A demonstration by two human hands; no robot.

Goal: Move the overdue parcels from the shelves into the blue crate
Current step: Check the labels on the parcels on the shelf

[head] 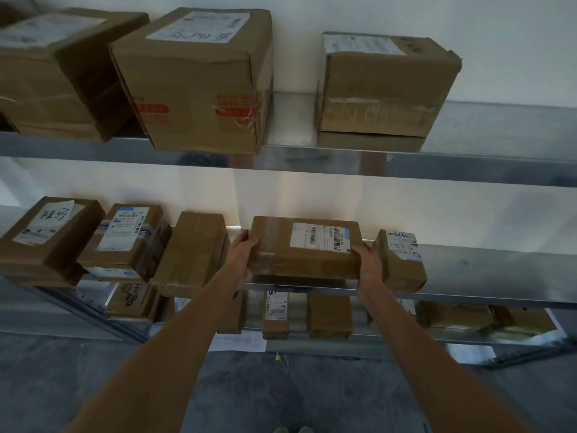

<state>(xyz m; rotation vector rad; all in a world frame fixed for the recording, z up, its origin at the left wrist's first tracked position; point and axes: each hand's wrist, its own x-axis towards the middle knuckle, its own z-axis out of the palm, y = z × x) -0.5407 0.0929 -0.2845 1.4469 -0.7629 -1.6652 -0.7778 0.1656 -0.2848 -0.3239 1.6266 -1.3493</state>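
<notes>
Fingers [249, 242] gripping parcel [304, 248] ends — long axis sideways, seemingly level

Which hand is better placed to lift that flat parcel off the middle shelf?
Neither alone: the left hand grips the flat parcel at its left end, the right hand at its right end. Lifting together looks best.

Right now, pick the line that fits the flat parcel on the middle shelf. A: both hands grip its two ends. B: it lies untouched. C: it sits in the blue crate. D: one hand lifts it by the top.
A: the left hand and right hand each grip an end of the flat parcel on the middle shelf.
</notes>
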